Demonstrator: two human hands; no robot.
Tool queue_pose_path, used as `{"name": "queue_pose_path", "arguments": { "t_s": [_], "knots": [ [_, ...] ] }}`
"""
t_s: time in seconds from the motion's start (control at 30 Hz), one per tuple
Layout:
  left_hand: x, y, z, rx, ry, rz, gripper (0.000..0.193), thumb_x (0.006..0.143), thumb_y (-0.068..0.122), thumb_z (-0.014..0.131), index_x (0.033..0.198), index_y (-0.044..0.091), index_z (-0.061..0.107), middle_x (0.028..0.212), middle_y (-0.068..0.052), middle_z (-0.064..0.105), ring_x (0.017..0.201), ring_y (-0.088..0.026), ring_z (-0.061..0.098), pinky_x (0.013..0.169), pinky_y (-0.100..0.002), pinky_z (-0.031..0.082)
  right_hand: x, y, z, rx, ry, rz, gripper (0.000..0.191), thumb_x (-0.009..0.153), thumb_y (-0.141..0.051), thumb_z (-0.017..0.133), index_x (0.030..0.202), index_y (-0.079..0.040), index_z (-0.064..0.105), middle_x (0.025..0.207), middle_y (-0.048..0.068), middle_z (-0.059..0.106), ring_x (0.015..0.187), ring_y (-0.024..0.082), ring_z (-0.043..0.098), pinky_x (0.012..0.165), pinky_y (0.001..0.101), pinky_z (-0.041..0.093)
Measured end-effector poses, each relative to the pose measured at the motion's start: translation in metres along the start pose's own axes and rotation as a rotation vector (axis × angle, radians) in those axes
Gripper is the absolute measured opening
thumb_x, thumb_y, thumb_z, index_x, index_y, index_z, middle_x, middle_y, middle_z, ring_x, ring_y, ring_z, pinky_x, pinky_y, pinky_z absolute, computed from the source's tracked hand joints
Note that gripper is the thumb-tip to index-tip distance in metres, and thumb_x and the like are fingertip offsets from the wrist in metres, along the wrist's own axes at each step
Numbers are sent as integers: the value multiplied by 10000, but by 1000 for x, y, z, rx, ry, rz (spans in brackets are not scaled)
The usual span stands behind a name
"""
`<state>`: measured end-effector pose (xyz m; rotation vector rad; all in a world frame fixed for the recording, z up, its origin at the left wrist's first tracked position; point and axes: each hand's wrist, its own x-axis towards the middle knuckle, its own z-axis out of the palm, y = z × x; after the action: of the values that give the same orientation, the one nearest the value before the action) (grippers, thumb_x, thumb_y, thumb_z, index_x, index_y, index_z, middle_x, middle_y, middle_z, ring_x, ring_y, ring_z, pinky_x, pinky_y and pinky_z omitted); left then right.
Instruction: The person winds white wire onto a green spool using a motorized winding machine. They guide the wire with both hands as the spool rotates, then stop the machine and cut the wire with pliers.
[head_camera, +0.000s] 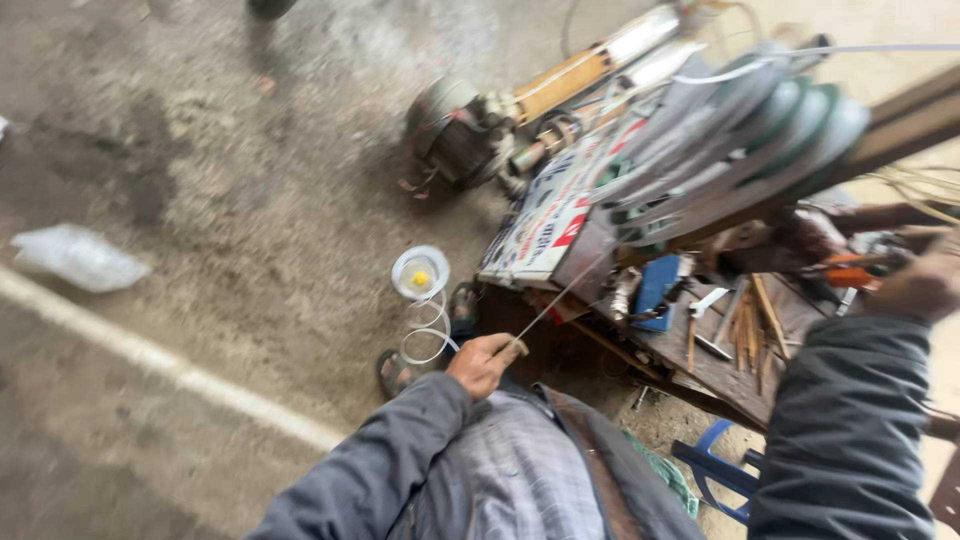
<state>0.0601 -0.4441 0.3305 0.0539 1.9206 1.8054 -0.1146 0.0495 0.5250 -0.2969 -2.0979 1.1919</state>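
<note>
Left hand: the left hand (487, 362) sits low in the middle of the view, over the person's lap; its fingers (505, 350) are closed in a pinch on a thin pale wire (560, 296)
Wire: the wire runs taut from the pinch up and to the right toward the spools (745, 135); its far end is lost in blur among them
Right hand: the right hand (925, 280) is at the right edge, raised over the counter (715, 365); it looks curled beside an orange tool (850, 272), but blur hides whether the fingers grip anything; cannot tell
Spools: several round spools wound with pale strip stand tilted above the counter, on a wooden bar (905, 125)
Counter: a low wooden board, cluttered; a blue box (655, 290), metal tools (715, 320) and thin wooden sticks (750, 335) lie on it; a printed sign board (550, 215) leans at its left end
Floor: grey concrete floor (250, 200) with a white painted line (170, 370); a clear round container (420, 273) with a yellow spot stands near the left hand, loops of clear tubing (428, 330) just below it; a crumpled plastic bag (75, 257) lies well apart to the left; an old motor (455, 130) rests beyond the sign board
Seat: a blue plastic chair (720, 470) shows at the lower right
</note>
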Motion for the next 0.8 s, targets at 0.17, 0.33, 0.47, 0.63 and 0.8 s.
{"name": "queue_pose_path", "arguments": {
  "t_s": [0.17,0.33,0.47,0.63,0.8],
  "knots": [
    [6,5,-3,-117,1,-129,335,1022,363,583,1084,82,756,837,-29,718,713,-119,583,700,-308,519,-6,-6,0,51,-10,0,406,1210,-274,518,1032,45,694,960,92,708,846,157,594,762,290,481],
    [6,4,-6,-232,-17,-150,327,1033,350,574,1071,78,753,759,41,613,640,-63,475,592,-254,430,-17,-28,4,-203,-11,-52,471,1176,-281,459,921,33,699,911,97,706,844,177,600,793,320,464],
    [8,5,-10,-286,-47,-173,325,1037,349,571,1089,80,746,737,59,567,622,-45,435,558,-235,391,-15,-38,5,-252,0,-54,478,1172,-294,468,931,46,702,907,120,701,838,189,598,796,336,468],
    [7,16,-16,-250,-80,-196,337,1041,361,562,1103,85,745,700,60,514,606,-43,426,542,-235,380,-14,-38,1,-182,-26,-49,423,1161,-269,472,961,32,693,963,114,730,850,187,612,796,340,477],
    [9,26,-14,-250,-71,-247,327,1025,347,564,1096,87,750,678,70,499,568,-52,411,508,-246,348,-11,-31,-7,-487,62,-332,413,1170,-189,510,925,42,750,906,135,693,923,216,597,849,385,440]
  ]
}}
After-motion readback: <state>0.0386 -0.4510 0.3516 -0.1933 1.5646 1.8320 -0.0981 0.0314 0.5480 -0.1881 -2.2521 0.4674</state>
